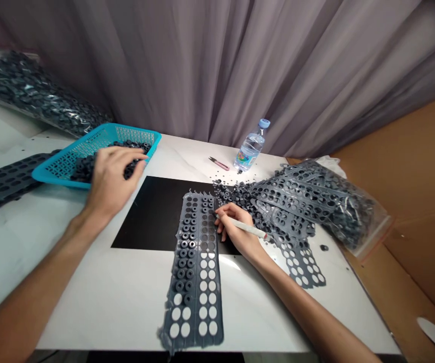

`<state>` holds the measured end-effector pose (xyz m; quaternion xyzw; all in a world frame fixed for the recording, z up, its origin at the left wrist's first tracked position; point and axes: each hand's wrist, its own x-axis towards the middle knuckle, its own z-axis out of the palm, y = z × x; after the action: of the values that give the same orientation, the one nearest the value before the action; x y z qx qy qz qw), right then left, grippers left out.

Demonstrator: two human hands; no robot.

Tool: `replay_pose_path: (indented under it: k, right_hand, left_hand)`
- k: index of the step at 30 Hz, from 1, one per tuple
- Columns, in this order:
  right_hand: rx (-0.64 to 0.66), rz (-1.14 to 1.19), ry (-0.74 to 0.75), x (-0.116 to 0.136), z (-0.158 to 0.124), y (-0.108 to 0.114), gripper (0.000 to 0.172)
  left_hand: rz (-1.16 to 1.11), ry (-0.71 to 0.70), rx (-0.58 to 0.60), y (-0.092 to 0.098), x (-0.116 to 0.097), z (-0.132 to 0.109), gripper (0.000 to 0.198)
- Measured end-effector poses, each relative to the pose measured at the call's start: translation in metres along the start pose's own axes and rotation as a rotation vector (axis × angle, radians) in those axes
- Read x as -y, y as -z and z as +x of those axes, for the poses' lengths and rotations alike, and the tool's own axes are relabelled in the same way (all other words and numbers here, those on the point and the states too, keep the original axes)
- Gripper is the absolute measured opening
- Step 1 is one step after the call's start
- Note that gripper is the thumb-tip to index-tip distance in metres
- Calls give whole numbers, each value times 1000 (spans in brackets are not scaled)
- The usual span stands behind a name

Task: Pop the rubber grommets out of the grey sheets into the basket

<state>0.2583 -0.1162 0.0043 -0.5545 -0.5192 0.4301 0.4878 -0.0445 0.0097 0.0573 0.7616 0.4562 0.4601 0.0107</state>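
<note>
My left hand (115,176) hovers over the right part of a turquoise basket (51,171) of dark rubber rings; its fingers are apart and nothing shows between them. A white pen-like tool (248,228) lies in my right hand (236,227), whose fingers are wrapped round it beside the upper right edge of a dark perforated rubber sheet (196,302). Ring-shaped pieces fill much of the sheet's left columns and a few holes at the top right. Its other holes are open. The sheet's upper part rests on a black mat (145,217).
Perforated scrap strips (293,201) and small black bits lie at the right, beside a clear bag of dark pieces (353,217). A water bottle (249,148) and pink snips (220,164) stand behind. At the left are a large filled bag (32,96) and more sheets (5,181).
</note>
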Motion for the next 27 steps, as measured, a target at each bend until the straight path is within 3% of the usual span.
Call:
replay_pose_path:
  k: [4, 6, 8, 12, 27]
  right_hand:
    - [15, -5, 10, 5, 3, 0, 18]
    - [32, -14, 24, 6, 5, 0, 15]
    - [27, -20, 50, 6, 8, 1, 13]
    - [61, -27, 84, 1, 11, 1, 14]
    - [98, 56, 30, -9, 16, -1, 17]
  left_hand:
    - [-198, -68, 369, -38, -55, -20, 19]
    - [-287, -95, 533, -54, -72, -31, 20]
    - [-330, -100, 613, -66, -80, -39, 21]
    - [-360, -107, 646, -76, -76, -43, 21]
    - [-199, -204, 651, -71, -78, -41, 18]
